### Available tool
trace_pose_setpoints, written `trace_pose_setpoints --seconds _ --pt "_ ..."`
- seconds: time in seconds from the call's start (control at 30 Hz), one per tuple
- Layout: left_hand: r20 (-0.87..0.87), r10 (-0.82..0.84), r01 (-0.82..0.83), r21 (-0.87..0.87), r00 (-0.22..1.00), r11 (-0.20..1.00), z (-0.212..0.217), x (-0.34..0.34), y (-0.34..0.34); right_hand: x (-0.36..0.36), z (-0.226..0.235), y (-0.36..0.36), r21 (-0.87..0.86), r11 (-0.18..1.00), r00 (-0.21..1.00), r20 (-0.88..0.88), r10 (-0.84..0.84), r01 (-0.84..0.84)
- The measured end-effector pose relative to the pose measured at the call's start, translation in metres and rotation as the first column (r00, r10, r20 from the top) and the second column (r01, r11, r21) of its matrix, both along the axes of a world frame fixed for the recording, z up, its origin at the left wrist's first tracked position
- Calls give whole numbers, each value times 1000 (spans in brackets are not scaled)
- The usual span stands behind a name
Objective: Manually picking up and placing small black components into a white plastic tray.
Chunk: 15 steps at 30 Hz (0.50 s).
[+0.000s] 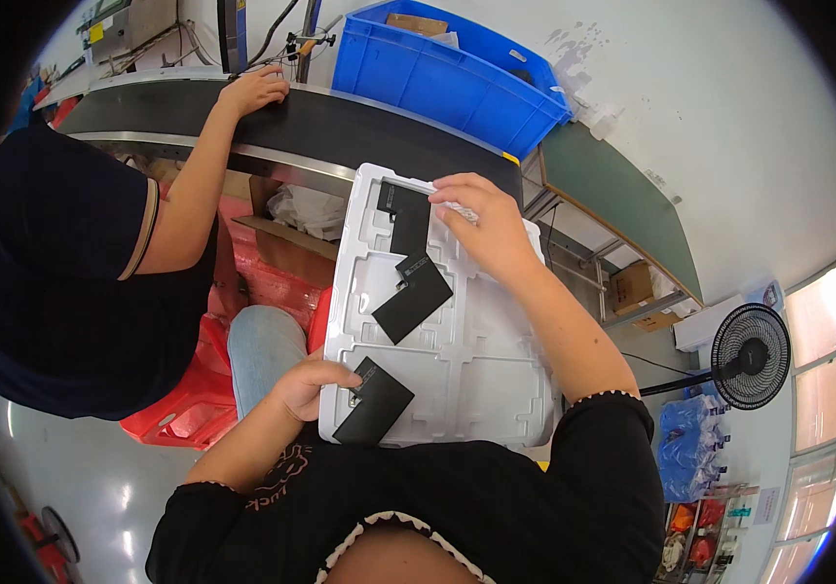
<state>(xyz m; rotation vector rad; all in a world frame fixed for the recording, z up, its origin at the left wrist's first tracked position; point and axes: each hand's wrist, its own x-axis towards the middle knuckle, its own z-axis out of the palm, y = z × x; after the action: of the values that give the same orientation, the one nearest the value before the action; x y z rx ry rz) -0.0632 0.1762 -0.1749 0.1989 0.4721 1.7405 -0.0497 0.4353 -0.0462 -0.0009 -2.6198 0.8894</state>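
White plastic forms the compartmented tray, which is held in front of the torso in the head view, its far end beside the black conveyor belt. The lowest black piece, flat and notched, is gripped near its notch by the left hand; the thumb is laid on top, while the other fingers are mostly hidden. This piece is tilted over the tray's near left corner. By the right hand, the far end of the tray is reached, with fingers partly curled and the fingertips just beside the top black piece; whether anything is pinched there cannot be told. The top piece is placed in the far left compartment. Below it, touching or nearly so, the middle black piece is set askew. The two hands are held well apart.
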Motion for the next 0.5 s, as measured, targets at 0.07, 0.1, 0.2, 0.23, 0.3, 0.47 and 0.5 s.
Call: trace_pose_setpoints --seconds 0.07,0.1,0.2,0.23,0.3,0.47,0.5 --pt "14 17 -17 -9 1000 1000 1 2 0 12 11 -14 122 990 997 -9 72 -70" --pt "25 33 -33 -16 999 999 1 3 0 17 14 -23 304 949 984 173 34 -86" --pt "45 33 -33 -21 998 999 -6 3 1 30 3 -38 497 863 932 347 -104 -89" --pt "46 31 -30 -23 998 999 -4 4 3 33 -3 -39 470 880 958 278 -67 -74" --pt "14 74 -73 -29 997 997 2 6 4 34 -12 -34 437 897 977 209 -34 -62" --pt "-38 16 -16 6 999 1000 5 3 1 26 2 -24 -391 917 907 353 231 -81" --pt "-38 4 -4 0 999 1000 5 3 1 25 4 -22 -398 908 902 331 276 -131"
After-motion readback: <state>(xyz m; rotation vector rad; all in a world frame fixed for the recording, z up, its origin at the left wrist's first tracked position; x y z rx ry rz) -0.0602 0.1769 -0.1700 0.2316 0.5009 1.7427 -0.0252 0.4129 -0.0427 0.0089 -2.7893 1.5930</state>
